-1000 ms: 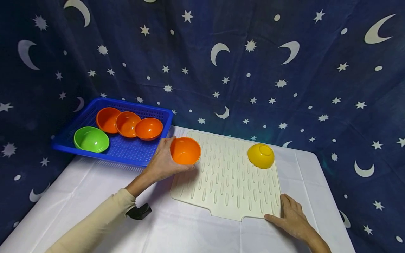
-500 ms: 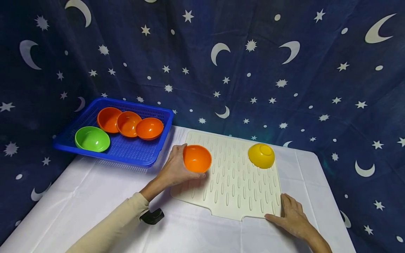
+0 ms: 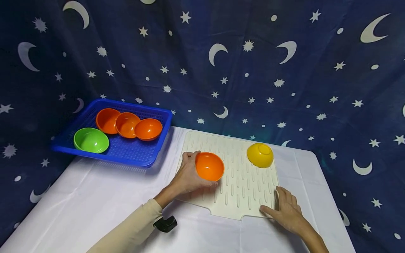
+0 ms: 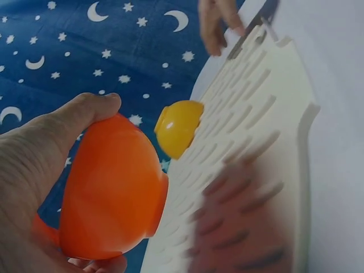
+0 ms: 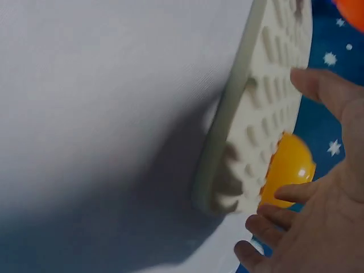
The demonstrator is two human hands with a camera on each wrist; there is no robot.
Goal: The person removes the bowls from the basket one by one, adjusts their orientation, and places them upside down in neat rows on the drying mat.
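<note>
Because the blue basket (image 3: 117, 149) sits at the far left of the worktop (image 3: 95, 196), its perforated floor keeps four bowls together: one green bowl (image 3: 91, 140) at the near left, open side up, and three orange bowls (image 3: 126, 124) in a row behind it, each leaning on its neighbour so the hollows tilt toward me.

Moving right, my left hand (image 3: 188, 175) holds a fourth orange bowl (image 3: 209, 166) over the left part of the ribbed drying mat (image 3: 240, 186). I have my thumb hooked over the rim on top and my fingers curled under the far side, which I judge lets me carry it tipped on edge; the left wrist view shows the thumb lying along the bowl's rounded outside. It looks lifted clear of the mat, though I cannot be sure that no edge touches.

Further right, a single yellow bowl (image 3: 260, 155) rests upside down near the mat's far right corner, foot ring up, probably so that it drains onto the ribs.

At the right, my right hand (image 3: 284, 211) lies flat on the mat's near right corner, fingers straight and loosely spread, holding nothing; I would say it pins the mat so it cannot slide on the white cloth.

Counted: one basket, one mat, one green bowl, one yellow bowl, four orange bowls in all.
</note>
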